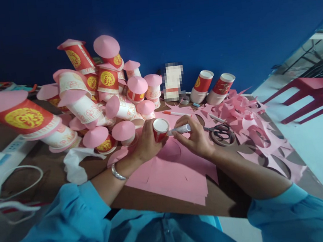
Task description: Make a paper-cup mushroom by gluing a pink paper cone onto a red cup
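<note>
My left hand (146, 143) grips a red paper cup (160, 129) with its white base turned toward me, held over a stack of pink paper sheets (174, 178). My right hand (194, 138) holds a white glue stick or marker (180, 129) whose tip touches the rim of the cup's base. A silver bracelet sits on my left wrist. Both sleeves are light blue.
A heap of red and white paper cups capped with pink paper discs (103, 100) fills the table's left and back. Two cup stacks (212, 86), black scissors (222, 131) on a tape roll, an orange-capped pen (175, 113) and pink paper offcuts (252, 126) lie right. A red bench (313, 96) stands beyond.
</note>
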Demonstrator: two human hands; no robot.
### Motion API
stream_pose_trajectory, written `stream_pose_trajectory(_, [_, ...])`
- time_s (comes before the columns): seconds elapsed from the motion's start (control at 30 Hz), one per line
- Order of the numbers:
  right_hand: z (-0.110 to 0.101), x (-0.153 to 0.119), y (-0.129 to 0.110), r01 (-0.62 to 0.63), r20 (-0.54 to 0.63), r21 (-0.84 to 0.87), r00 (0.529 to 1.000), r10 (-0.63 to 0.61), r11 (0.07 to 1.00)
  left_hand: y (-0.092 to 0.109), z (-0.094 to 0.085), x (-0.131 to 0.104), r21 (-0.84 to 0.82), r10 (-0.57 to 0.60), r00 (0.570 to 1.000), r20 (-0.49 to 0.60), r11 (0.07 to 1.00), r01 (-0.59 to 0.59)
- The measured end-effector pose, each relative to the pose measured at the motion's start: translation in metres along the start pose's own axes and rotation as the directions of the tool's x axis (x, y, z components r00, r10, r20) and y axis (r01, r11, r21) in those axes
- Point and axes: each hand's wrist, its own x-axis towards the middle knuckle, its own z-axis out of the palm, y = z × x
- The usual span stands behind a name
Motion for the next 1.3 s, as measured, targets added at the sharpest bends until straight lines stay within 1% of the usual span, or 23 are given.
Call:
stream_pose_trajectory(0.1, [0.0000, -0.0007, 0.0018, -0.028, -0.023, 0.069, 0.999, 0.030, 0.997, -0.0003, 0.0003, -0.0002, 0.014, -0.024, 1.000, -0.011, 1.000, 0.024])
stream_pose_trajectory(0.2, [0.0002, -0.0009, 0.0037, -0.118, -0.061, 0.187, 0.990, 0.131, 0.975, -0.0012, 0.0024, -0.0012, 0.014, -0.031, 0.999, -0.008, 0.999, 0.031])
stream_pose_trajectory(0.3, [0.0015, -0.0004, 0.0049, -0.196, -0.051, 0.281, 0.974, 0.219, 0.940, -0.0012, 0.0048, -0.0024, 0.007, -0.060, 0.998, -0.011, 0.998, 0.060])
stream_pose_trajectory(0.37, [0.0025, 0.0000, 0.0053, -0.222, -0.036, 0.296, 0.969, 0.243, 0.929, -0.0009, 0.0053, -0.0024, 0.008, -0.071, 0.997, -0.013, 0.997, 0.071])
stream_pose_trajectory(0.57, [0.0037, -0.0005, 0.0062, -0.234, -0.014, 0.198, 0.970, 0.241, 0.952, -0.0031, 0.0037, 0.0002, 0.015, -0.035, 0.999, -0.005, 0.999, 0.035])
stream_pose_trajectory(0.67, [0.0037, -0.0013, 0.0060, -0.242, -0.009, 0.220, 0.968, 0.250, 0.945, -0.0050, 0.0039, 0.0004, -0.011, -0.034, 0.999, -0.004, 0.999, 0.034])
stream_pose_trajectory(0.83, [0.0022, -0.0015, 0.0036, -0.216, -0.034, 0.290, 0.971, 0.235, 0.932, -0.0049, 0.0021, -0.0018, -0.114, 0.026, 0.997, 0.073, 0.993, -0.017])
stream_pose_trajectory(0.93, [0.0013, -0.0007, 0.0028, -0.194, -0.037, 0.270, 0.977, 0.211, 0.943, -0.0034, -0.0002, -0.0033, -0.135, 0.053, 0.991, 0.123, 0.990, -0.036])
stream_pose_trajectory(1.0, [0.0011, -0.0002, 0.0034, -0.189, -0.038, 0.240, 0.978, 0.204, 0.952, -0.0031, -0.0008, -0.0039, -0.150, 0.055, 0.989, 0.137, 0.988, -0.034])
stream_pose_trajectory(1.13, [0.0010, -0.0003, 0.0056, -0.208, -0.031, 0.220, 0.975, 0.220, 0.953, -0.0031, 0.0001, -0.0033, -0.164, 0.032, 0.993, 0.116, 0.986, -0.013])
stream_pose_trajectory(1.3, [0.0007, -0.0015, 0.0062, -0.196, -0.035, 0.212, 0.978, 0.208, 0.957, 0.0025, -0.0009, -0.0006, -0.103, -0.003, 0.996, 0.087, 0.995, 0.012])
